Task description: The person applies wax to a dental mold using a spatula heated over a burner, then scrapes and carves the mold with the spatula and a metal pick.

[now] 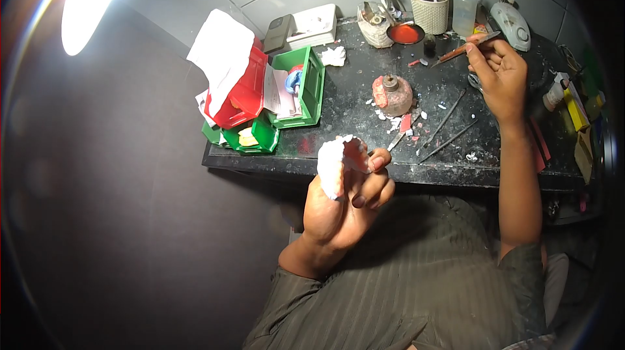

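— Nearest to us, above the lap, what do we have?

— Our left hand (pixel 342 203), raised in front of the bench edge. Its fingers are curled closed around one white plaster cast (pixel 335 161), with a pinkish part showing beside the thumb. So that piece sits in our left grip, off the bench (pixel 364 89), just short of its front edge.

— And a little farther out?

— On the dark bench top we count two thin metal tools (pixel 449 125) lying slantwise, close together, between the cast and our right arm. Just left of them stands one small round burner (pixel 392 93), smeared pink, with white crumbs scattered about its foot.

— The other hand?

— Our right hand (pixel 498 70) is stretched far over the bench. Its fingers are pinched together on one slim reddish-handled instrument (pixel 465 47), whose tip points left toward one red bowl (pixel 406 33).

— What lies to the left side?

— We count three green bins (pixel 306 86) and one red bin (pixel 244 93), stacked unevenly, with papers and white tissue stuffed in them.

— And at the very back?

— One woven cup (pixel 431 13) full of tools, one clear bottle (pixel 464 10) just beside it, and one white box (pixel 312 24) against the wall. At the far right edge are some small yellow and white items; we cannot tell what they are.
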Demonstrator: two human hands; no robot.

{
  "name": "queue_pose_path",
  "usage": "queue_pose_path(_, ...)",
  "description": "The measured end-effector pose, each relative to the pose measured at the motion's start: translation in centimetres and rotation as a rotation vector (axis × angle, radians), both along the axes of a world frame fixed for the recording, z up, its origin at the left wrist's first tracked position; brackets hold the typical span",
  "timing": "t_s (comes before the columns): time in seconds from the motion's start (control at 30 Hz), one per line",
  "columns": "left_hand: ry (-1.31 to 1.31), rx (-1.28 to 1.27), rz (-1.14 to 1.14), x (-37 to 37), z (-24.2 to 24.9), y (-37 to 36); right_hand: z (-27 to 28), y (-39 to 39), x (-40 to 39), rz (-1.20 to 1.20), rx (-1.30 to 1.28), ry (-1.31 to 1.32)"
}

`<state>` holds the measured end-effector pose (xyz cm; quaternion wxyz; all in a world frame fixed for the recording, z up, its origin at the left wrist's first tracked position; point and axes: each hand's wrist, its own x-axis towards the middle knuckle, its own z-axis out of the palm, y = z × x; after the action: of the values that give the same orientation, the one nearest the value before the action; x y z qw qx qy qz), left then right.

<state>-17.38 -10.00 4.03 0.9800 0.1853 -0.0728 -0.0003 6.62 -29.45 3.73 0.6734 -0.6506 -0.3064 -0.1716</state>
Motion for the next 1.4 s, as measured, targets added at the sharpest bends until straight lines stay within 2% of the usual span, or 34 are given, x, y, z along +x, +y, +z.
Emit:
queue_pose_path(0.17,-0.003,0.036,0.059,1.6,-1.8,1.1,0.1,-0.1,-0.1,0.014,0.008,0.043)
queue_pose_path(0.33,0.228,0.181,0.379,4.7,-4.2,3.8,0.2,0.0,-0.2,0.009,0.012,0.020)
queue_pose_path(0.4,0.219,0.306,0.468,6.3,-4.8,5.2,0.2,0.0,-0.2,-0.001,0.006,0.026)
queue_pose_path(0.43,0.219,0.308,0.464,6.8,-4.6,5.4,0.2,0.0,-0.2,-0.005,0.000,0.031)
queue_pose_path(0.5,0.237,0.150,0.537,7.7,-4.0,5.7,0.1,0.0,-0.2,-0.002,0.014,0.029)
queue_pose_path(0.53,0.237,0.153,0.533,8.0,-4.4,6.6,0.1,0.1,-0.2,0.004,0.026,0.026)
queue_pose_path(0.6,0.109,0.332,0.259,8.7,-5.1,8.3,0.1,0.1,-0.2,-0.007,0.029,0.013)
queue_pose_path(0.63,0.221,0.402,0.323,9.4,-4.9,8.5,0.1,0.2,-0.2,-0.014,0.030,-0.002)
queue_pose_path(0.73,0.178,0.483,0.277,11.0,-3.2,9.7,0.4,0.5,-0.6,0.061,0.097,0.043)
queue_pose_path(0.77,0.255,0.483,0.362,11.6,-2.2,9.5,0.4,0.7,-0.8,0.100,0.110,0.019)
queue_pose_path(0.8,0.200,0.461,0.329,12.2,-1.9,10.1,0.5,1.1,-1.1,0.140,0.128,0.013)
queue_pose_path(0.87,0.255,0.632,0.405,12.9,-0.1,9.2,0.5,1.9,-1.6,0.229,0.150,0.042)
queue_pose_path(1.0,0.166,0.649,0.390,13.8,-1.3,10.2,0.0,3.0,-2.5,0.313,0.190,0.073)
queue_pose_path(1.27,0.278,0.597,0.344,10.4,-4.6,8.0,0.3,3.2,-3.0,0.281,0.140,0.045)
queue_pose_path(1.4,0.066,0.551,0.325,9.1,-5.5,6.2,1.1,3.6,-4.2,0.327,0.123,-0.042)
